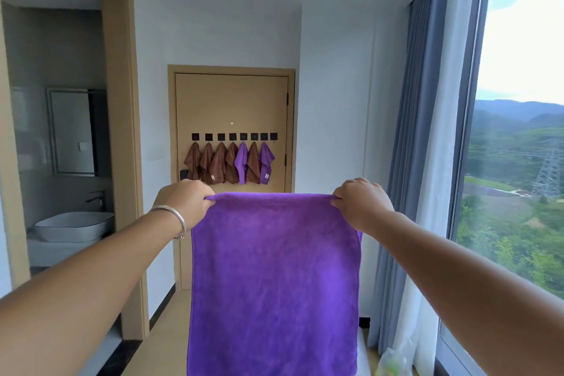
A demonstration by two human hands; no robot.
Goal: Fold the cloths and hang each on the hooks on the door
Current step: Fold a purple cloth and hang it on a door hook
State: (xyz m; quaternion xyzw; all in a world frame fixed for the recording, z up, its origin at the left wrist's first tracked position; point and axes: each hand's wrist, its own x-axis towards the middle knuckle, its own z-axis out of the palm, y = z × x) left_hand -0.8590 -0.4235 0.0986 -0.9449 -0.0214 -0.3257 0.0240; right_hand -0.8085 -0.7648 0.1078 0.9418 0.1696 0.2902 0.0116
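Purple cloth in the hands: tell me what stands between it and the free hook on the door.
Nothing visible does. Left hand and right hand pinch the top corners of the purple cloth. Past it the hallway floor shows bare up to the door, where the rightmost hook is free. The cloth hides the floor just ahead.

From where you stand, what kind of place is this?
Probably a hotel room or small flat: a bathroom with a basin opens on the left, a door with a row of hooks stands ahead, and a curtained window overlooks hills.
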